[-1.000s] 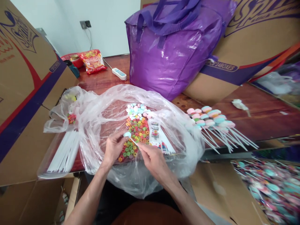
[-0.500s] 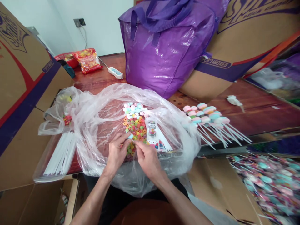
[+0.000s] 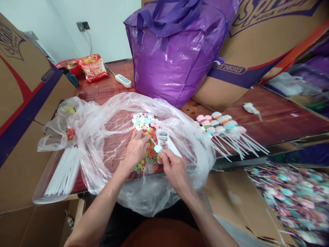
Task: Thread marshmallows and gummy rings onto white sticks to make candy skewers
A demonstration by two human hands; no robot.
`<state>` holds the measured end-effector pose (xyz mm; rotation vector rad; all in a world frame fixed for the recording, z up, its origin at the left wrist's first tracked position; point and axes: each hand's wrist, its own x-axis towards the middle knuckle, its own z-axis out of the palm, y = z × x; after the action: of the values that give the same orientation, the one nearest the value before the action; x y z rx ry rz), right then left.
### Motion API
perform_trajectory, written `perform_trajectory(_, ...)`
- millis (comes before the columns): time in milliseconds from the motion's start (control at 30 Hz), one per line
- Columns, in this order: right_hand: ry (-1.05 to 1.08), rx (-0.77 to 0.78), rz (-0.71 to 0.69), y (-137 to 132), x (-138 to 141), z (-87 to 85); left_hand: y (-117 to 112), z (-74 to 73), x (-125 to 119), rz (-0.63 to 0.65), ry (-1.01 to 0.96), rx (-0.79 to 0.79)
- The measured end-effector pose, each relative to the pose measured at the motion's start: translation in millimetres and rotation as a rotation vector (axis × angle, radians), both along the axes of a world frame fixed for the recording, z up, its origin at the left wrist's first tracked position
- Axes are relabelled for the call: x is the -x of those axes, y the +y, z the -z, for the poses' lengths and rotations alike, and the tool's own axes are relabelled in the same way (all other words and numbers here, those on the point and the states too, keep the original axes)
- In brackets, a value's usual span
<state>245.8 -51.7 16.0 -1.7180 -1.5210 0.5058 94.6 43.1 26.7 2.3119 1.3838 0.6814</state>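
Note:
A wide clear plastic bag (image 3: 108,113) lies open on the red-brown table (image 3: 282,120). Inside it sit a heap of colourful ring candies (image 3: 149,156) and pastel marshmallow pieces (image 3: 144,120). My right hand (image 3: 173,168) pinches a thin white stick with a pale blue marshmallow (image 3: 157,148) on its tip. My left hand (image 3: 136,147) reaches forward over the ring candies, fingers curled down onto them. Small printed wrappers (image 3: 163,139) lie beside the candies.
Finished marshmallow sticks (image 3: 223,128) are piled right of the bag. Bare white sticks (image 3: 64,169) lie in a bag at the left. A purple tote (image 3: 174,55), cardboard boxes (image 3: 23,96), a power strip (image 3: 122,80) and a box of wrapped lollipops (image 3: 290,199) surround the table.
The marshmallow stick has passed into my right hand alone, tip now pointing up. My left hand let go and moved forward onto the ring candies.

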Motion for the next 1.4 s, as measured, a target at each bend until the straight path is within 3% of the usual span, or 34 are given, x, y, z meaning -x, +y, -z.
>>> perform_trajectory(67,0.004,0.009,0.000,-1.4,0.2,0.9,8.8,-3.6,-1.6,0.044,0.130,0.020)
perform_trajectory(200,0.009,0.015,-0.004,-2.1,2.7,3.7,13.7,-9.0,-7.3,0.005,0.309,0.025)
perform_trajectory(300,0.016,-0.003,0.004,-1.4,3.0,6.6,12.0,-8.0,-9.0,-0.022,0.323,-0.028)
perform_trajectory(467,0.005,-0.045,-0.004,-1.4,2.6,10.6,12.4,5.2,1.5,-0.060,-0.045,-0.017)
perform_trajectory(667,0.018,-0.113,-0.061,-1.7,7.3,7.0,5.8,11.3,15.2,-0.222,-0.797,0.443)
perform_trajectory(767,0.034,-0.137,-0.102,-1.0,11.9,5.3,-1.1,10.0,16.7,-0.284,-1.032,0.569)
perform_trajectory(933,0.014,-0.141,-0.155,0.2,17.5,8.7,-11.0,9.2,14.9,-0.309,-1.095,0.515)
perform_trajectory(1133,-0.011,-0.170,-0.106,0.4,25.3,9.4,-21.1,7.8,9.9,-0.324,-1.065,0.414)
perform_trajectory(1400,0.129,-0.244,-0.146,1.1,29.6,4.8,-20.5,5.7,20.4,-0.382,-1.223,0.588)
